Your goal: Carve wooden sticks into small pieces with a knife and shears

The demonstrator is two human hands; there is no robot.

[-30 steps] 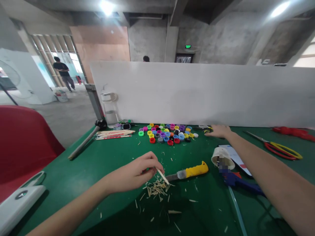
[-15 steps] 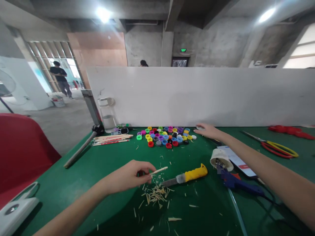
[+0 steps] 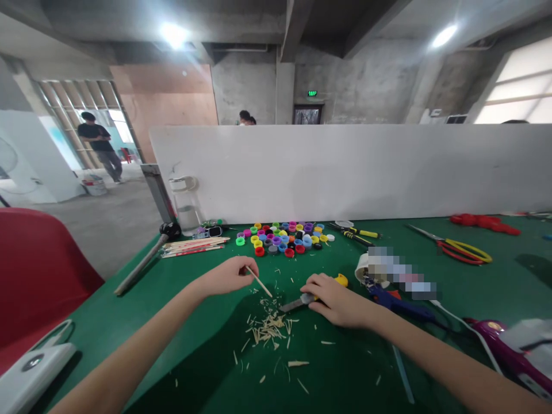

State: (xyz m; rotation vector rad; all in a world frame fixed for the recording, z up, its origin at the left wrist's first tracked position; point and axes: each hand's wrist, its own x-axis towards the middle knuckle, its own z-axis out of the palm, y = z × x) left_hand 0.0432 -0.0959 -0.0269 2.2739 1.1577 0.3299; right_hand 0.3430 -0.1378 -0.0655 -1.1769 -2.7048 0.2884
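In the head view, my left hand [image 3: 232, 276] pinches a thin wooden stick [image 3: 261, 283] whose free end slants down to the right. My right hand [image 3: 340, 302] is closed over the yellow handle of a knife [image 3: 294, 305]. The knife lies low at the green tabletop, its blade pointing left, and the fingers cover most of the grip. Below the stick and beside the blade tip is a loose pile of pale wood shavings [image 3: 271, 330]. More slivers are scattered toward me.
Behind the hands sit colourful bottle caps [image 3: 282, 238]; wooden sticks [image 3: 194, 246] and a hammer [image 3: 144, 261] lie left. To the right are yellow-handled pliers [image 3: 364, 233], scissors [image 3: 461, 251], a blue glue gun [image 3: 399, 305] and a purple device [image 3: 500, 339]. A white panel [image 3: 345, 172] borders the back.
My right hand has come back from beside the bottle caps onto the knife handle. The stick in my left hand has swung from nearly level to pointing downward.
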